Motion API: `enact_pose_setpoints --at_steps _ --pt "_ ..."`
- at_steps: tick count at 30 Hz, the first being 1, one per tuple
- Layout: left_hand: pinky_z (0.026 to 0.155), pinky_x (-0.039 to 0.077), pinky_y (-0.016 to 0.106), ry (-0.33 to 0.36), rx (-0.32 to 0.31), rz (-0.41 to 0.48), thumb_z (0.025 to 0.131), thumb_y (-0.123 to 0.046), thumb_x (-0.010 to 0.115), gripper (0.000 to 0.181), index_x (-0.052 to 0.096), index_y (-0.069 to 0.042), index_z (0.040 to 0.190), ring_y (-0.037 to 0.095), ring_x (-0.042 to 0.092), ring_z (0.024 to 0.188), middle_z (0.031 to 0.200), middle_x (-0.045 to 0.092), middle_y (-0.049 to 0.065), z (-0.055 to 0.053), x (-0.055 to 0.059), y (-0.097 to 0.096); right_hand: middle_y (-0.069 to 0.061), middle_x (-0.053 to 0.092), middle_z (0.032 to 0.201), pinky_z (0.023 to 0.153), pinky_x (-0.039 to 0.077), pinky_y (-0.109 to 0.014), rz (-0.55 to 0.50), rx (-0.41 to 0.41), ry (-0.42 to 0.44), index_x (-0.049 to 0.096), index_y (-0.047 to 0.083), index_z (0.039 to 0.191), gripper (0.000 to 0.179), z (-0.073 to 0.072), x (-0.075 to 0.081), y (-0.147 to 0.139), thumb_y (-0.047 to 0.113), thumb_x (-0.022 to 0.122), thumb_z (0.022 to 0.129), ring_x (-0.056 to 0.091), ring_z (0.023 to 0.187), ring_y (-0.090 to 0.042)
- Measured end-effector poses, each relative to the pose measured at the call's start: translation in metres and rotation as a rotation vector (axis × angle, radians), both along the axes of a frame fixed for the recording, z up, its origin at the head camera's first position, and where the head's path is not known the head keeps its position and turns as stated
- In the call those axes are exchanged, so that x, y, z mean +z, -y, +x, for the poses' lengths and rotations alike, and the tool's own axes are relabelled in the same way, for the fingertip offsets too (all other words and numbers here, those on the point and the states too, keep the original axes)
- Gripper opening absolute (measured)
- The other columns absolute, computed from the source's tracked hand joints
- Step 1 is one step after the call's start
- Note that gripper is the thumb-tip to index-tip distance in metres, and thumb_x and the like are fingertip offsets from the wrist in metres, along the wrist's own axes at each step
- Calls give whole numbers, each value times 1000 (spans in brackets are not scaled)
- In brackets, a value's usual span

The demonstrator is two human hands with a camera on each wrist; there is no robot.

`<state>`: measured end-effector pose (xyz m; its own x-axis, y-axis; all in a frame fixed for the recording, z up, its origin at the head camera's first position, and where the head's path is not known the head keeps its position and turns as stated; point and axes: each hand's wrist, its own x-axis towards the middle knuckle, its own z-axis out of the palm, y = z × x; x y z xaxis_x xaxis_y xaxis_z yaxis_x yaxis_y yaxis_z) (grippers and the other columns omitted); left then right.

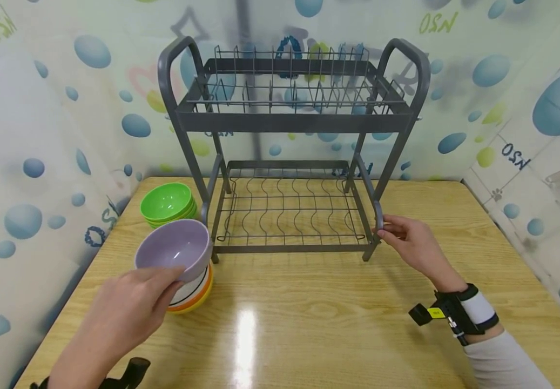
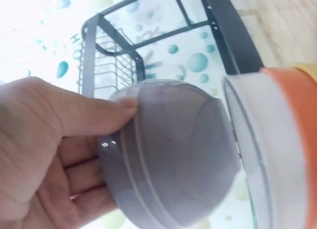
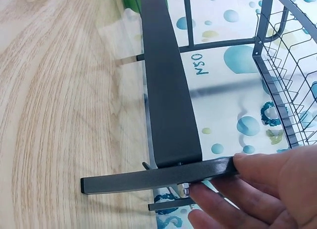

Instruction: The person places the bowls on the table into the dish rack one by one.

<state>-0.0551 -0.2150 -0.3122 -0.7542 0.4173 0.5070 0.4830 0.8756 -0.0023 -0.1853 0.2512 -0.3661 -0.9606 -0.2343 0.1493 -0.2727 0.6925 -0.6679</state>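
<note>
My left hand (image 1: 129,302) pinches the rim of a purple bowl (image 1: 177,243), thumb on one side and fingers on the other in the left wrist view. The bowl is held above a stack of white, orange and yellow bowls (image 1: 196,294), overlapping it in the head view. A grey two-tier dish rack (image 1: 296,123) stands in the middle of the table. Its lower right side bar is gripped near the front leg by my right hand (image 1: 416,246). In the right wrist view, the thumb and fingers close round that bar (image 3: 213,170), beside a bolt.
Nested green bowls (image 1: 167,201) stand at the back left, beside the rack. Wire dividers line the upper tier (image 1: 304,89), and a wavy wire grid (image 1: 289,208) forms the lower one. A patterned sheet (image 1: 114,97) hangs behind the wooden table (image 1: 318,319).
</note>
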Motion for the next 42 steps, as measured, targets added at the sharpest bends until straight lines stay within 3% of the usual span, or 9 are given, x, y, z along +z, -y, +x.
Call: enact_pose_setpoints --at_steps 5,10,12,15,20,25,29,33,42 --pt "58 56 36 -174 -139 43 102 -42 30 53 72 -10 95 18 68 70 82 73 0 -7 9 -16 -19 70 110 80 56 -46 36 -21 -45 57 1 129 42 4 6 -1 24 58 95 69 95 -32" --pt "65 57 34 -227 -278 54 103 -33 34 46 71 -7 95 17 68 74 83 72 2 -18 15 -42 -19 69 111 78 56 -49 78 -84 -205 61 3 126 38 12 14 2 19 63 92 68 92 -31" --pt "66 57 33 -227 -336 54 101 -26 45 33 71 -6 95 17 67 74 83 72 3 -23 14 -54 -17 69 111 77 56 -49 88 -86 -283 62 3 125 37 16 18 5 16 66 90 68 91 -29" --pt "67 57 30 -230 -425 39 93 -18 57 18 70 -6 95 15 66 73 81 72 1 -32 9 -74 -13 70 110 76 57 -38 96 -9 -424 65 7 122 40 24 25 11 12 72 83 68 91 -24" --pt "70 56 24 -186 -533 -4 81 -7 66 17 70 -8 97 9 64 73 82 70 -2 -42 -6 -104 -6 66 119 93 46 -13 122 271 -616 65 10 123 53 39 35 31 11 81 73 63 106 -20" --pt "76 54 23 -110 -578 -82 77 -4 68 24 70 -12 99 7 64 81 87 70 -5 -46 -21 -127 -7 61 127 103 40 -15 129 551 -647 63 7 125 48 50 37 49 25 75 81 57 116 -20" --pt "81 54 22 -101 -597 -137 82 -9 67 20 70 -14 101 6 65 85 90 71 -6 -46 -29 -139 -5 62 125 99 45 -19 149 671 -645 64 9 123 42 56 33 56 32 67 88 58 115 -19" --pt "83 53 22 -90 -614 -149 85 -11 65 15 69 -14 100 6 64 85 91 72 -5 -47 -33 -143 -2 65 123 93 51 -26 207 704 -618 66 13 121 37 59 29 58 32 65 89 59 115 -16" --pt "83 53 22 -107 -613 -146 85 -11 67 17 70 -13 101 6 64 86 92 72 -5 -50 -36 -144 5 72 101 92 53 -42 269 719 -621 72 12 103 35 60 27 65 8 81 70 66 98 -13"
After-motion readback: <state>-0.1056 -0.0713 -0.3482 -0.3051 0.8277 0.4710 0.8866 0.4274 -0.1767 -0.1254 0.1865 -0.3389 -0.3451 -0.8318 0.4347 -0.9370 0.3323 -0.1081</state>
